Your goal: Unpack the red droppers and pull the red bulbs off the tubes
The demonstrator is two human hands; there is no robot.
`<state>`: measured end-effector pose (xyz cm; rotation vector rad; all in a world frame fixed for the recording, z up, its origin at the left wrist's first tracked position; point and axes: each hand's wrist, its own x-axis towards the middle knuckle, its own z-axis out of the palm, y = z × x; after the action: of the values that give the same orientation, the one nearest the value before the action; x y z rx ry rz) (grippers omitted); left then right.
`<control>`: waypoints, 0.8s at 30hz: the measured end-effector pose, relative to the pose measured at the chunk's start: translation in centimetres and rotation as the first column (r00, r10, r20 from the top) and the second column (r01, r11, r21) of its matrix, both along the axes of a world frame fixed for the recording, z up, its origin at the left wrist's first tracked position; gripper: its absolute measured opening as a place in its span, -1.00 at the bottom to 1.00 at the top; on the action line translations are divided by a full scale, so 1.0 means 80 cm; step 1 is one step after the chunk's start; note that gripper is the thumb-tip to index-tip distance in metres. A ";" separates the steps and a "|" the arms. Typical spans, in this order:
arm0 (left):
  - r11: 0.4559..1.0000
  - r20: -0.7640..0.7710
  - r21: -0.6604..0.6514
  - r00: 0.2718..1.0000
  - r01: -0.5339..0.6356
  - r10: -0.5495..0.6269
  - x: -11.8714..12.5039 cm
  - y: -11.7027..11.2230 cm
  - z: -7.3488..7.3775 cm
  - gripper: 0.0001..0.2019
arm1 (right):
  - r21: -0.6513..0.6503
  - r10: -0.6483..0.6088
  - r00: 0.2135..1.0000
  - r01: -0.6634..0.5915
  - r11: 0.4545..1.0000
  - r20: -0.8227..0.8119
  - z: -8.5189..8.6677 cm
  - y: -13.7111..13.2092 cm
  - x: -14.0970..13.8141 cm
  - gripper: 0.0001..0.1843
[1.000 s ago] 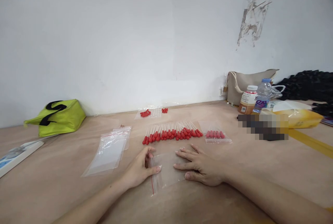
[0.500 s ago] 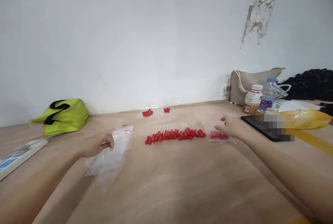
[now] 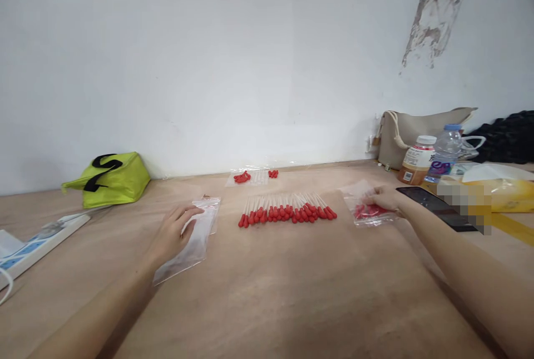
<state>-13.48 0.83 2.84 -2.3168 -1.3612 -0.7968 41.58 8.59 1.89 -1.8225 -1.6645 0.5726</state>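
Note:
My left hand rests over clear zip bags, its fingers apart with the thumb spread from them. The bags lie flat and look to have nothing inside. On the right, my right hand has its fingers curled onto a clear zip bag with red-tipped pieces inside; its fingertips are slightly smeared. Between the hands lies a row of white sticks with red bulb tips, the tips towards me. They look like large matches or swabs.
Further bags of red-tipped sticks lie by the wall. At left are a yellow-green pouch and a power strip. Around my right arm are a phone, two bottles, a tissue pack and a beige bag.
My left hand has let go of the clear bag, which now lies flat. My right hand has closed onto the filled bag, which has shifted slightly right. The view has swung a little left.

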 end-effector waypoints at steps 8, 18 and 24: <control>0.926 0.232 -0.289 0.957 0.242 -0.177 0.112 -0.085 -0.016 -0.80 | -0.128 0.668 0.626 -0.761 0.636 -0.401 0.061 -0.074 -0.103 -0.49; 0.849 0.313 -0.447 0.938 0.282 -0.146 0.193 -0.119 -0.009 -0.78 | -0.189 0.590 0.716 -0.682 0.707 -0.374 -0.004 -0.118 -0.235 -0.38; 0.772 0.204 -0.528 0.935 0.354 -0.289 0.217 -0.123 -0.008 -0.54 | 0.014 0.549 0.823 -0.557 0.831 0.144 0.012 -0.148 -0.191 -0.72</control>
<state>3.88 -9.04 2.24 -3.0746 -1.4011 -0.6916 26.26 -3.23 2.86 -1.3407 -2.3011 0.6408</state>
